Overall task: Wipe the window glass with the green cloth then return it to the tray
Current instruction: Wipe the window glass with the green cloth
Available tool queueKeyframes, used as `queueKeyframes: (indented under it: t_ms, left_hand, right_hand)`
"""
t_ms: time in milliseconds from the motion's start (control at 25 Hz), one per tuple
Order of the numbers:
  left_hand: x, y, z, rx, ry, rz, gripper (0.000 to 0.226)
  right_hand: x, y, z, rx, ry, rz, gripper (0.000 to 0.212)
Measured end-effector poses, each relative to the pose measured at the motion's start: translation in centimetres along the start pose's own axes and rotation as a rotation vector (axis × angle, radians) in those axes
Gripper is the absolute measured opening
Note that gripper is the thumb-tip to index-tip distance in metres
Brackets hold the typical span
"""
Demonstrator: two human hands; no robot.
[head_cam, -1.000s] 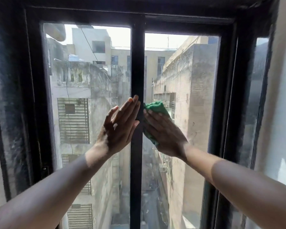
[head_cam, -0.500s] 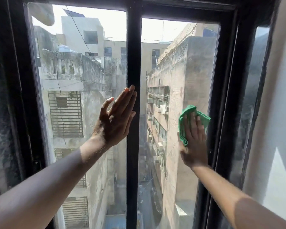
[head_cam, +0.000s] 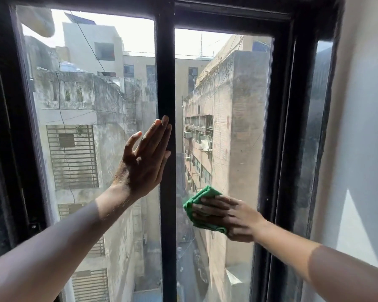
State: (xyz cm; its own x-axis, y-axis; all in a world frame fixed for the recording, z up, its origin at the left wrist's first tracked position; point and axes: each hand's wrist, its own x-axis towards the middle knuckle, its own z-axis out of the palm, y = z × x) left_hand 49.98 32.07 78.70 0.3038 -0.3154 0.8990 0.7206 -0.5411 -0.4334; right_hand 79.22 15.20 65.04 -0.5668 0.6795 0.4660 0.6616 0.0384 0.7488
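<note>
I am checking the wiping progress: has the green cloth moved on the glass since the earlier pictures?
Yes. The green cloth, under the right hand, went from beside the black middle bar toward the right frame, then down and back left.

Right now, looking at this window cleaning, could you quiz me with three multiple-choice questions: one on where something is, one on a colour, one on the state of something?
1. Where is the cloth?
A. On the right pane, low down
B. On the left pane, at the top
C. Lying in a tray

2. What colour is the cloth?
A. Yellow
B. Green
C. White

3. How is the left hand?
A. Clenched in a fist
B. Gripping a spray bottle
C. Open and flat, empty, fingers pointing up beside the centre bar

Answers: 1 A, the right hand presses the cloth on the lower right pane. 2 B, the fabric under the fingers is bright green. 3 C, the palm faces the glass with the fingers spread and nothing held.
</note>
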Motion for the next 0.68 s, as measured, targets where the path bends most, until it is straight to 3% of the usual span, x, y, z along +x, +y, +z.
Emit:
queueKeyframes:
  t_ms: [40,160,200,240,320,360,400,440,560,600,640,680]
  left_hand:
    - [0.0,0.0,0.0,0.008,0.001,0.003,0.064]
    - [-0.1,0.3,0.1,-0.013,0.025,0.002,0.063]
    - [-0.1,0.3,0.1,-0.005,0.036,0.001,0.063]
    - [-0.1,0.2,0.0,0.003,0.044,0.003,0.063]
    - [0.0,0.0,-0.2,0.012,0.048,0.018,0.064]
    - [0.0,0.1,-0.4,0.02,0.048,0.031,0.064]
    - [0.1,0.1,-0.4,0.033,0.057,0.042,0.063]
    - [0.2,0.1,-0.5,0.043,0.062,0.039,0.063]
    - [0.3,0.5,-0.6,-0.029,0.003,-0.02,0.062]
    - [0.2,0.7,-0.5,-0.051,-0.021,-0.037,0.061]
    - [0.2,0.9,-0.4,-0.065,-0.042,-0.05,0.061]
    - [0.2,1.0,-0.4,-0.08,-0.063,-0.062,0.061]
  right_hand:
    - [0.3,3.4,-0.9,-0.043,0.03,0.076,0.09]
    - [4.3,9.4,-3.6,0.188,0.322,0.922,0.097]
    - [5.5,8.1,-3.7,0.226,0.315,1.046,0.101]
    - [5.8,5.0,-2.4,0.222,0.308,1.003,0.101]
    - [2.7,-0.8,-0.4,0.169,0.13,0.496,0.095]
    - [0.9,-0.4,-0.9,0.137,0.039,0.287,0.088]
    - [-0.1,1.9,-1.4,0.115,0.001,0.208,0.083]
    - [0.1,4.2,-2.1,0.092,0.01,0.303,0.08]
    - [5.8,6.3,-6.0,0.354,0.277,1.186,0.078]
    - [7.7,4.1,-5.8,0.449,0.322,1.256,0.078]
    - [8.6,0.6,-4.3,0.442,0.318,1.128,0.076]
    - [8.2,-3.5,-3.0,0.387,0.151,0.839,0.074]
